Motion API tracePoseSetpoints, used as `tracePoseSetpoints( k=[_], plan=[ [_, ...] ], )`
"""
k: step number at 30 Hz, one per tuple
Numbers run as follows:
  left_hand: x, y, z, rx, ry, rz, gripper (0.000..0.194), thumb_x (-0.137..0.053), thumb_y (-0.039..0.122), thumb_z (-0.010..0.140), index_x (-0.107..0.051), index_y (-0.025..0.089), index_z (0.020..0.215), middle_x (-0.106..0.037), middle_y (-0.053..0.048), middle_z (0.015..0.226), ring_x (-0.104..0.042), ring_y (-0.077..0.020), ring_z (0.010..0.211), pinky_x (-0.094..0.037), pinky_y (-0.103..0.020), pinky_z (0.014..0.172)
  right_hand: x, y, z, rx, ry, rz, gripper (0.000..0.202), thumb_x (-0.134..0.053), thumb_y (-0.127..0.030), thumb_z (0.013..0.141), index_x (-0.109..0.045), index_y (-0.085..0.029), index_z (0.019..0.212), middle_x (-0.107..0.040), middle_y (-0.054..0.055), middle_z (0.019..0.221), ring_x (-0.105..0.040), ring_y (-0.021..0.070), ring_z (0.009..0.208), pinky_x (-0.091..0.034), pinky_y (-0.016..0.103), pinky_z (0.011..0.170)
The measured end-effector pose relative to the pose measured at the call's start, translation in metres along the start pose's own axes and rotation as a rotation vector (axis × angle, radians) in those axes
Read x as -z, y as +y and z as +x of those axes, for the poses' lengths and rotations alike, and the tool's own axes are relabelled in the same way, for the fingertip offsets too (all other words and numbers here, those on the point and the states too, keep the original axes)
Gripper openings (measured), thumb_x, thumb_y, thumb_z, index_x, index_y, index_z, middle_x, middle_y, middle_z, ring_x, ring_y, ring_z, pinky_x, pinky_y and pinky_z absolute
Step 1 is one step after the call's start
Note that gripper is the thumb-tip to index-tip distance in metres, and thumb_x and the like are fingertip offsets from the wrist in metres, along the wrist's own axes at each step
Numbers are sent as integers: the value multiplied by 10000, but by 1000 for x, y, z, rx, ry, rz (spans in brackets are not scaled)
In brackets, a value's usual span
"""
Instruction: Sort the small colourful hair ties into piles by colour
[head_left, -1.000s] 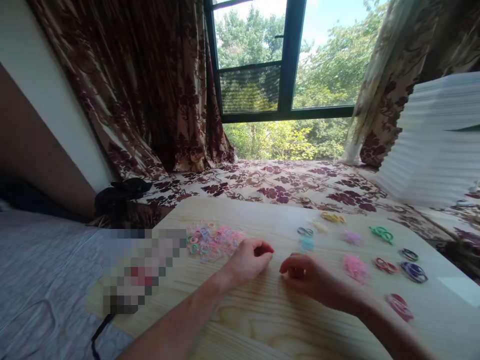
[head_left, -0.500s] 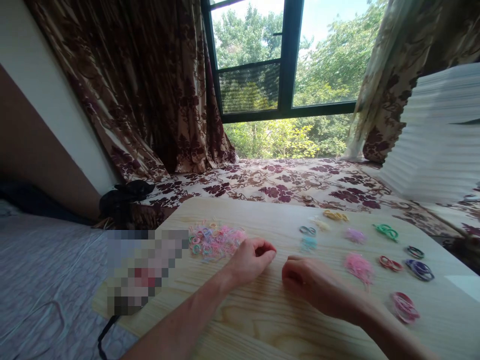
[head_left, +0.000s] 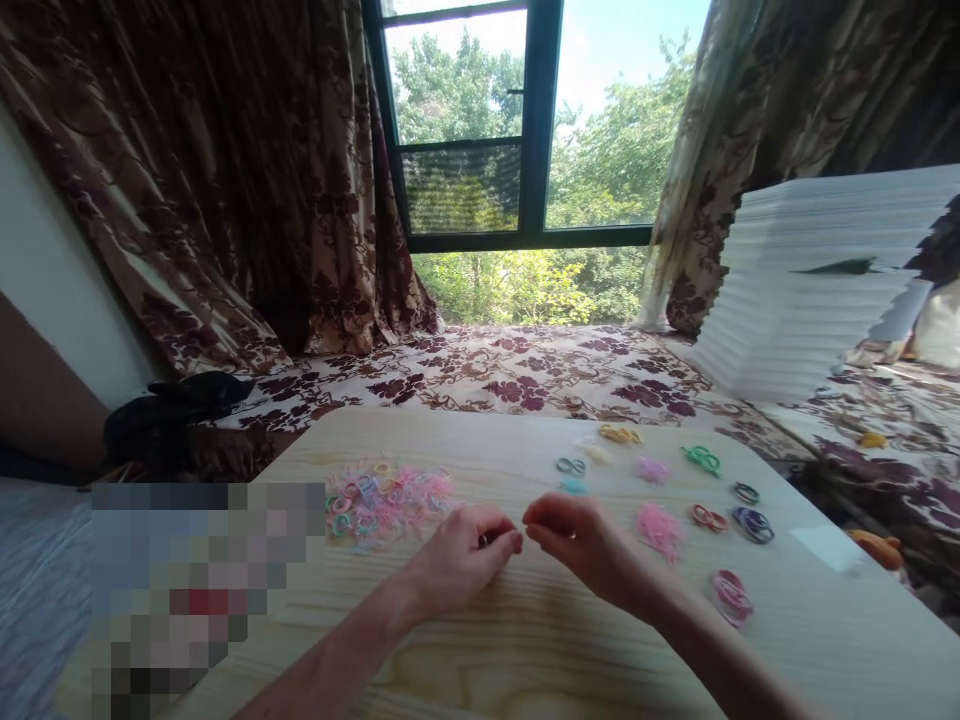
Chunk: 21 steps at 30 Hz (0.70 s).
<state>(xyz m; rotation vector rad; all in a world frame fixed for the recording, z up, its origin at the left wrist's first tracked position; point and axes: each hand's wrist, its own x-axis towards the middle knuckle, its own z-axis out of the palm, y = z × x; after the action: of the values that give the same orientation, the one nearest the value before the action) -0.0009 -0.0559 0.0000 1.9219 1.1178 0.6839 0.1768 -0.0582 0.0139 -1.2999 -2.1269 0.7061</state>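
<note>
Over the middle of the wooden table, my left hand [head_left: 463,560] is closed in a pinch between thumb and index finger. Whatever it pinches is too small to make out. Facing it, with fingertips almost touching, my right hand [head_left: 589,548] also has thumb and fingers drawn together; its contents cannot be seen. Left of my hands lies a mixed pile of small coloured elastic bands [head_left: 390,500]. Just beyond my right hand are light-blue bands [head_left: 574,486] and grey-blue bands [head_left: 570,466]. To its right lies a heap of thin pink bands [head_left: 660,530].
Further right on the table [head_left: 465,650] lie red bands [head_left: 709,516], dark blue bands [head_left: 753,524], rose bands [head_left: 731,597] and green bands [head_left: 703,459]. Yellow bands [head_left: 620,433] and lilac bands [head_left: 652,470] sit toward the back. A blurred-out patch covers the left corner.
My right hand has risen and turned toward my left, bringing the fingertips close together. The whole view has swung to the right. The band groups look unchanged.
</note>
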Motion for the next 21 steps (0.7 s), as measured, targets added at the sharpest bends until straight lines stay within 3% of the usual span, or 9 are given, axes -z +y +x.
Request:
tracePoseSetpoints(
  k=[3, 6, 10, 13, 16, 21],
  plan=[
    [-1, 1, 1, 7, 5, -32, 268, -450, 325, 808, -631, 138, 745, -505, 17, 622, -422, -102, 605, -326, -209, 568, 4, 0, 0, 47, -11, -6, 170, -519, -192, 771, -683, -159, 743, -649, 15, 681, -535, 111, 598, -402, 204, 552],
    [-1, 2, 1, 36, 32, -33, 274, -454, 332, 801, -632, 129, 752, -525, 5, 637, -442, -110, 620, -338, -211, 577, 21, 10, 3, 50, 10, -57, 208, -506, -241, 788, -678, -166, 696, -642, 19, 674, -540, 118, 603, -398, 210, 549],
    [0, 1, 2, 79, 79, -38, 276, -460, 341, 789, -620, 121, 735, -524, -1, 643, -449, -114, 629, -343, -209, 572, 65, 46, 1, -129, 203, -96, 237, -533, -350, 748, -683, -169, 711, -643, 26, 687, -547, 140, 626, -411, 233, 571],
    [-1, -1, 3, 86, 86, -45, 279, -463, 351, 786, -615, 123, 732, -514, 2, 635, -445, -114, 622, -342, -211, 565, 98, 76, -10, -255, 233, -106, 300, -510, -397, 732, -681, -151, 716, -594, 16, 560, -498, 131, 515, -385, 241, 490],
    [-1, -3, 4, 88, 84, -54, 273, -463, 351, 785, -609, 127, 729, -516, 2, 636, -452, -116, 625, -347, -212, 569, 118, 92, -24, -404, 114, -42, 307, -556, -420, 667, -691, -145, 687, -527, -11, 452, -418, 104, 418, -332, 230, 416],
    [-1, -4, 4, 96, 79, -46, 270, -468, 352, 784, -613, 128, 745, -539, -6, 660, -471, -122, 644, -364, -216, 588, 124, 92, -32, -506, -83, 31, 301, -601, -433, 614, -710, -155, 652, -515, -14, 479, -413, 93, 465, -337, 217, 451]
  ],
)
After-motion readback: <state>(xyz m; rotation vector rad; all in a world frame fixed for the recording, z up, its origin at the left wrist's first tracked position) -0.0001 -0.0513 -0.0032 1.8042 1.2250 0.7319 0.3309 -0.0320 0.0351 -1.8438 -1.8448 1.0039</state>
